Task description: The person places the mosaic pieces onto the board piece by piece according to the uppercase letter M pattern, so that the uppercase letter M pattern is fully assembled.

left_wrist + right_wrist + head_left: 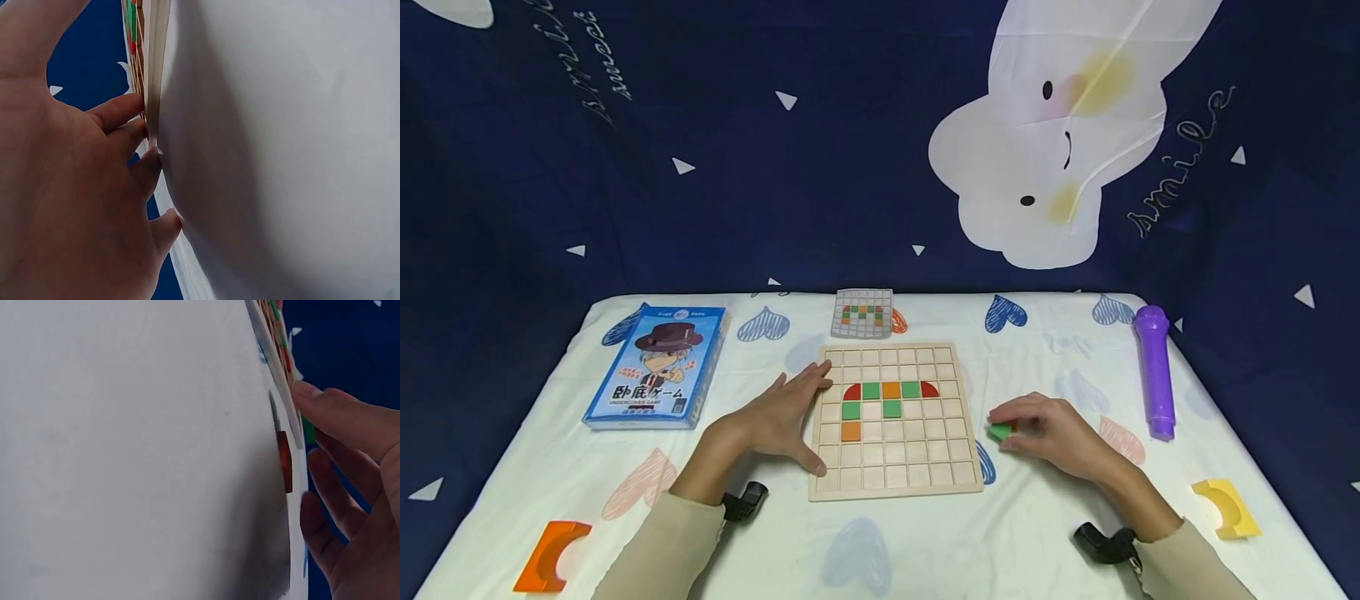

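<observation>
A square wooden grid board (895,488) lies mid-table, with several red, green and orange pieces in its upper cells. Fingers spread, my left hand (778,417) rests along the board's left edge, the thumb near its lower corner. To the right of the board, my right hand (1052,433) pinches a green block (1000,431) between thumb and fingers. Close by that hand, an orange-red block (285,461) sits on the white cloth, mostly hidden by the fingers in the head view. Behind the board is a small pattern card (862,332) printed with a similar coloured arrangement.
A blue game box (655,367) lies at the left, and a purple microphone-shaped stick (1154,375) at the right. An orange arch block (542,554) is near the front left, a yellow arch block (1232,510) at the front right. Dark blue fabric (737,167) hangs behind the table.
</observation>
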`<state>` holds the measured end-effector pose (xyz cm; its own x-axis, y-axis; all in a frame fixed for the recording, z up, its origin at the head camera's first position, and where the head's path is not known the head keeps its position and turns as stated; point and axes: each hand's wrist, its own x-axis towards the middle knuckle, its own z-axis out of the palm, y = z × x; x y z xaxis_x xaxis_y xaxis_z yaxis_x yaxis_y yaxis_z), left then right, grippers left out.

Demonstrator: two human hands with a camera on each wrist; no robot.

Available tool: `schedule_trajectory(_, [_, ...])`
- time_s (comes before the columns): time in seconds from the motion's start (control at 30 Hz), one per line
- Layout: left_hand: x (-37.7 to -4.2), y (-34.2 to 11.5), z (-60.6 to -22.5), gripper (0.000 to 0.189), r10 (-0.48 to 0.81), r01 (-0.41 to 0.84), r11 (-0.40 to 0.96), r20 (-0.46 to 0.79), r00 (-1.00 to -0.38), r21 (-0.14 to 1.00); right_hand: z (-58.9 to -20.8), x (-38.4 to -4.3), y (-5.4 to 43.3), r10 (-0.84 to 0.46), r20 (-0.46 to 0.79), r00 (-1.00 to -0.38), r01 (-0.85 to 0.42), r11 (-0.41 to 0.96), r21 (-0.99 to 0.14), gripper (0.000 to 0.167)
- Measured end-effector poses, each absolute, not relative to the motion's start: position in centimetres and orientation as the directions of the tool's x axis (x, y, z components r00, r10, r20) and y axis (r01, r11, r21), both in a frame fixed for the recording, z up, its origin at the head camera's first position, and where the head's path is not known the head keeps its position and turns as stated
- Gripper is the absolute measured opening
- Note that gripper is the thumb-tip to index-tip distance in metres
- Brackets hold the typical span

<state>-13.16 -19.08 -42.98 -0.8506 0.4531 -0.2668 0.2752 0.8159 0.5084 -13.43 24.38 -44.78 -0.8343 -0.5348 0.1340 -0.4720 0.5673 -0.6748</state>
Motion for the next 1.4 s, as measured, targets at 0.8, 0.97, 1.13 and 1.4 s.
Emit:
schedule_trajectory(0.8, [-13.1,-19.1,-42.8,0.151,0.454,0.274,0.811,-0.263,-0.851,0.517,-44.7,-14.3,22.3,-0.536,0.217,-0.816,-0.504,0.476,-0.721,0.024])
schedule_trajectory(0.97, [-13.2,-19.1,-42.8,0.151,0.447,0.265,0.818,-0.275,-0.851,0.511,-44.7,-14.6,21.3,-0.545,0.173,-0.82,-0.47,0.469,-0.748,0.023])
schedule_trajectory(1.13, [-13.2,-19.1,-42.8,0.15,0.45,0.268,0.814,-0.269,-0.852,0.515,-44.4,-15.0,20.0,-0.56,0.152,-0.814,-0.46,0.464,-0.757,0.024])
schedule_trajectory(1.4, [-13.3,-19.1,-43.2,0.146,0.443,0.268,0.819,-0.264,-0.857,0.507,-44.4,-15.7,18.1,-0.581,0.149,-0.8,-0.478,0.468,-0.744,0.024])
